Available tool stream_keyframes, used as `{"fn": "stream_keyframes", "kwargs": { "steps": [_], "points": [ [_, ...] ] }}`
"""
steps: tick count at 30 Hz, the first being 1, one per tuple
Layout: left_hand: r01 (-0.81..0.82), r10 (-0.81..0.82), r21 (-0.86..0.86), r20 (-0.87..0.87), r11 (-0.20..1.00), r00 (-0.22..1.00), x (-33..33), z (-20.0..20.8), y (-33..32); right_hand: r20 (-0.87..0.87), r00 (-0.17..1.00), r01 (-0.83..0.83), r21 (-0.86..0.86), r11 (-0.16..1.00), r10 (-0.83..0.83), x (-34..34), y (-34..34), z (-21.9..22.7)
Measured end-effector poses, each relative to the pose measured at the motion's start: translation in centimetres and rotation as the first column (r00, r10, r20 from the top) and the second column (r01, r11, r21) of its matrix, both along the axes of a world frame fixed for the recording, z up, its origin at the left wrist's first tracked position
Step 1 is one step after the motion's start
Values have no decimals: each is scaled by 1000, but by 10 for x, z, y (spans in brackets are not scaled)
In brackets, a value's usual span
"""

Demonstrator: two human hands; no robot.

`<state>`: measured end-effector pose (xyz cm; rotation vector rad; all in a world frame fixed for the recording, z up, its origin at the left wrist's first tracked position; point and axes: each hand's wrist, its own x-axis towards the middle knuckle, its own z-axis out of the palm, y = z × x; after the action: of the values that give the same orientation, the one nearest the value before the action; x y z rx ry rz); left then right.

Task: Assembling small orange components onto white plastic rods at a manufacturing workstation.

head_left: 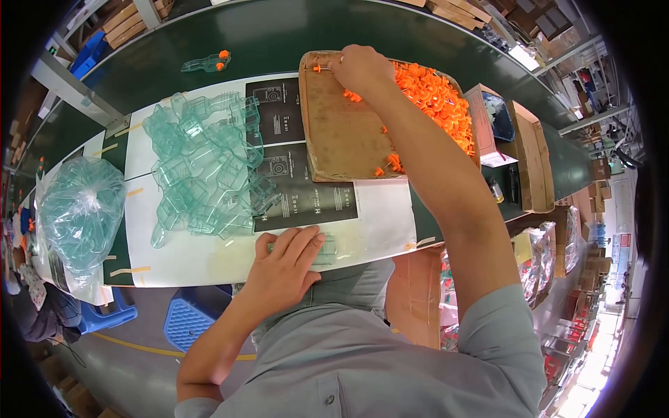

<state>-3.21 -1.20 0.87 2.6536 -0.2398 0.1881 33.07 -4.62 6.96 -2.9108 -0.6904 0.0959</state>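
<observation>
At the table's near edge my left hand (pixel 287 261) is closed over a clear green plastic piece (pixel 325 249), which sticks out past the fingers. My right hand (pixel 363 70) reaches to the far side of a shallow brown tray (pixel 334 143). Its fingers are closed at the end of a small orange plastic part (pixel 319 68) with a thin stem. A heap of orange plastic parts (pixel 439 101) fills the tray's right side, and a few lie loose near its front. Left of the tray spreads a pile of clear green plastic pieces (pixel 202 167).
A knotted bag (pixel 82 212) of green pieces stands at the left. Farther back lies one green piece with orange parts (pixel 208 63). An open cardboard box (pixel 531 157) is right of the tray. A blue stool (pixel 195 317) stands below the table edge.
</observation>
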Motion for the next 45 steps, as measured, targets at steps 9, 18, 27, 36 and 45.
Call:
{"fn": "stream_keyframes", "kwargs": {
  "steps": [9,18,27,36,45],
  "points": [
    [-55,83,-179,156,982,984,4,15,-6,-2,997,77,15,997,-77,0,15,-2],
    [-62,70,-84,87,995,994,3,7,-15,-117,992,59,51,997,-52,-5,5,4],
    [-10,37,-185,146,983,989,20,-5,-11,-30,1000,3,63,998,-1,8,-3,-22],
    [-95,102,-68,95,993,990,32,-12,7,28,991,-129,27,991,129,11,-4,-19],
    [-176,403,-637,230,751,886,38,20,28,19,885,-350,685,639,465,-125,-60,20]
  ]
}}
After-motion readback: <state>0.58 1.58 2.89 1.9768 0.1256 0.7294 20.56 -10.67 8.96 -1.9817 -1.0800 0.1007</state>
